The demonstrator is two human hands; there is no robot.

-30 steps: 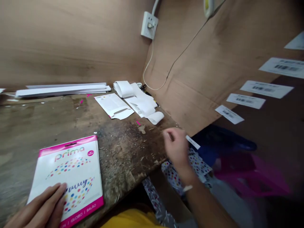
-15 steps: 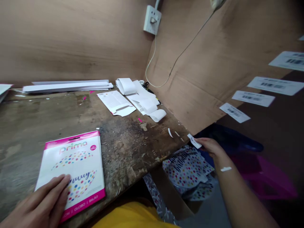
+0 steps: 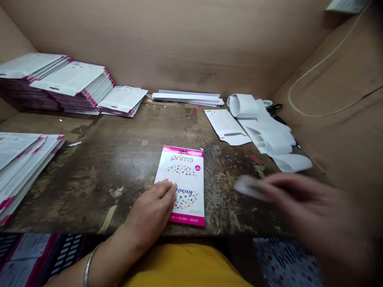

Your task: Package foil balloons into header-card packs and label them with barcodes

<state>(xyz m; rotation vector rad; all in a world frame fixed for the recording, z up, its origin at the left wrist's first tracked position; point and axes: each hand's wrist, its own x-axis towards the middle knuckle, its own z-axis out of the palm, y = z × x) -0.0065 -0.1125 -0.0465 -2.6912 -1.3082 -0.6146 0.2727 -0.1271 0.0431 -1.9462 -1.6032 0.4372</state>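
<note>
A white and pink "prima" package [image 3: 183,179] with coloured dots lies flat near the front edge of the worn wooden table [image 3: 119,159]. My left hand [image 3: 152,209] rests on its lower left corner, fingers stretched flat. My right hand [image 3: 305,207] sweeps in over the table's right front, heavily blurred by motion. A small white label strip [image 3: 247,186] shows at its fingertips, also blurred.
Stacks of similar packages [image 3: 68,83] stand at the back left, another stack [image 3: 20,159] at the left edge. White backing-paper strips [image 3: 266,131], a flat white card [image 3: 227,127] and scissors [image 3: 273,108] lie at the back right. Cardboard walls [image 3: 338,119] enclose the table. Dotted foil [image 3: 284,263] lies below, right.
The view has swung left, showing the package stacks. My right hand came up from beside the table's right edge with the label strip and now moves over the tabletop. The left hand stays on the package.
</note>
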